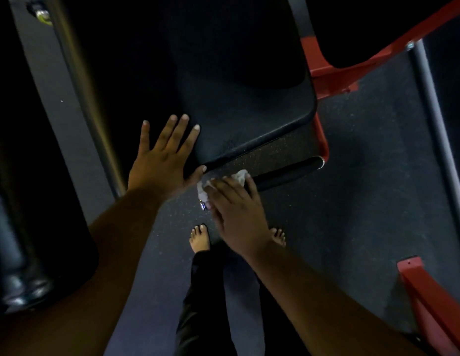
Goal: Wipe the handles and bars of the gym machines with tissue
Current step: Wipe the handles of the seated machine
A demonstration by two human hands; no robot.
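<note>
A black handle bar (288,172) with a chrome end cap runs below the front edge of a black padded seat (249,104). My right hand (236,214) grips the left part of this bar through a crumpled white tissue (239,176), fingers curled over it. The tissue shows above and to the left of my fingers. My left hand (164,155) lies flat with fingers spread on the seat's left front corner, its thumb near the tissue.
A red machine frame (352,70) stands behind and to the right of the seat, with a grey upright bar (434,119). Another red part (429,299) is at the lower right. A metal post (95,119) and a dark round base (31,265) stand at the left. My bare feet (199,238) are on the speckled floor.
</note>
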